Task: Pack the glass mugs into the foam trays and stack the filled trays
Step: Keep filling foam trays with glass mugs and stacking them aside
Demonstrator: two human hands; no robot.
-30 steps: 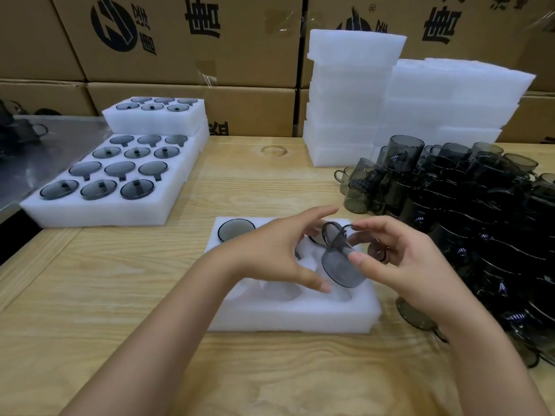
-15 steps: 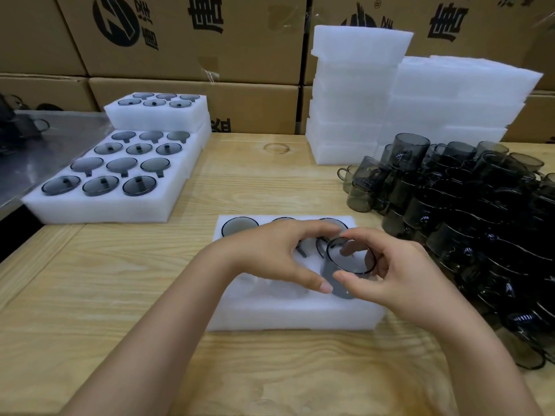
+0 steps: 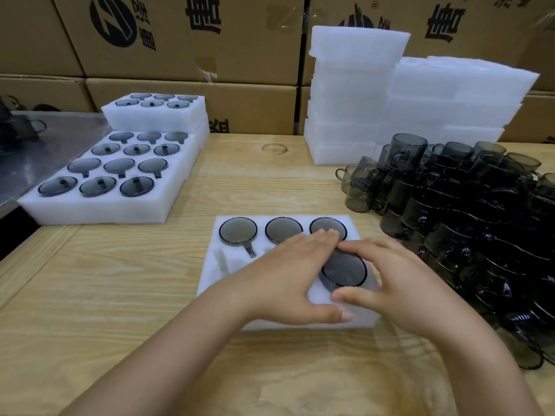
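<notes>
A white foam tray [image 3: 222, 274] lies on the wooden table in front of me. Its back row holds three smoky glass mugs [image 3: 238, 231], sunk in their slots. A fourth glass mug [image 3: 345, 270] sits low in the front right slot. My left hand [image 3: 288, 274] lies flat over the tray's middle, fingers straight, thumb on the front foam. My right hand [image 3: 402, 280] rests beside that mug, with the forefinger along its far rim and the thumb at its near rim. Under my left hand, the front slots are hidden.
A big pile of loose glass mugs [image 3: 465, 211] fills the table's right side. Stacked filled trays [image 3: 102, 211] stand at the left, with a smaller filled tray [image 3: 153, 118] on top. Empty foam trays [image 3: 354, 100] are stacked at the back, against cardboard boxes [image 3: 192, 109].
The mug that both hands held above the tray has gone down into the front right slot. Both hands have flattened out over the tray.
</notes>
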